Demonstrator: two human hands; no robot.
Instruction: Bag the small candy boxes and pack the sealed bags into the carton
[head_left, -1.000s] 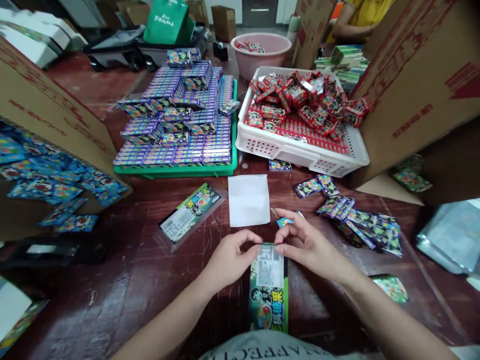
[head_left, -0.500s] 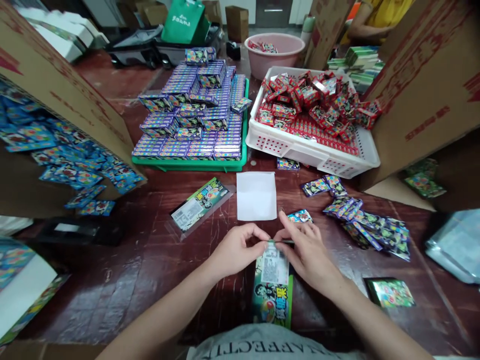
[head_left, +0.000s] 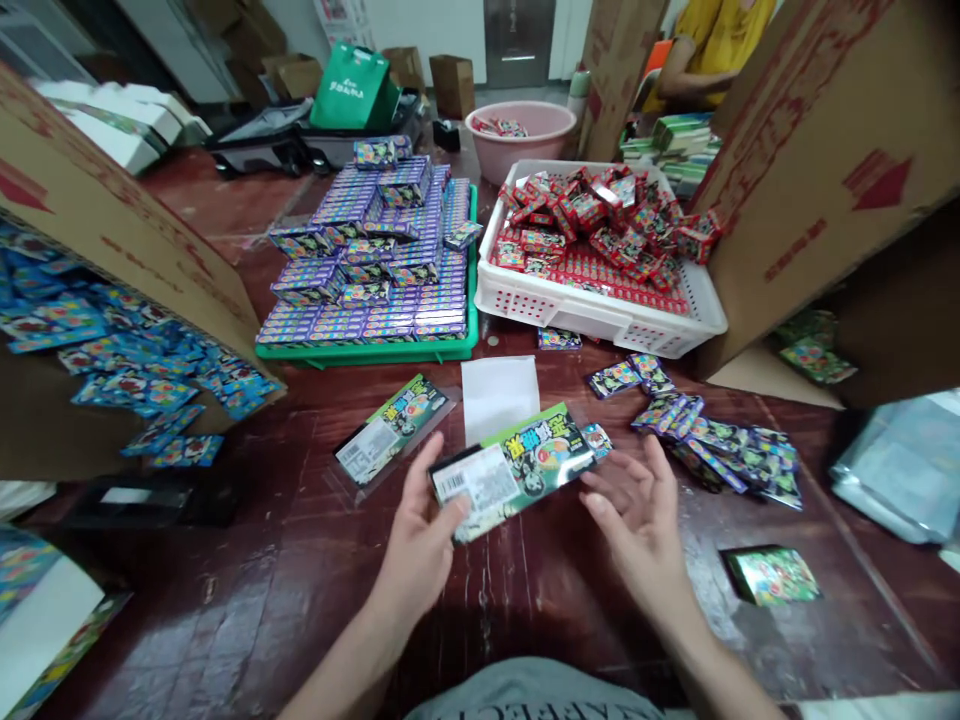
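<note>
My left hand (head_left: 426,545) grips the left end of a flat candy box (head_left: 536,462), thumb on top. The box is dark green and black with a white label, and it is raised off the table at a slant. By its right end my right hand (head_left: 637,515) is open, fingers apart and close to the corner; whether a fingertip touches it I cannot tell. Beyond the box lies a white paper square (head_left: 495,385), partly covered by it. A similar box in a clear sleeve (head_left: 391,432) rests to the left. Behind the held box a small blue packet (head_left: 598,440) peeks out.
A green tray (head_left: 367,352) holds stacked purple boxes; beside it a white basket (head_left: 600,325) holds red ones. Purple packets (head_left: 720,445) and a small green box (head_left: 772,577) lie right. Tall cartons (head_left: 142,240) flank both sides. A co-worker in yellow (head_left: 709,50) sits behind.
The candy box has gone from upright in front of my body, pinched by both hands at its top, to raised and sideways in my left hand. My right hand has opened and moved right.
</note>
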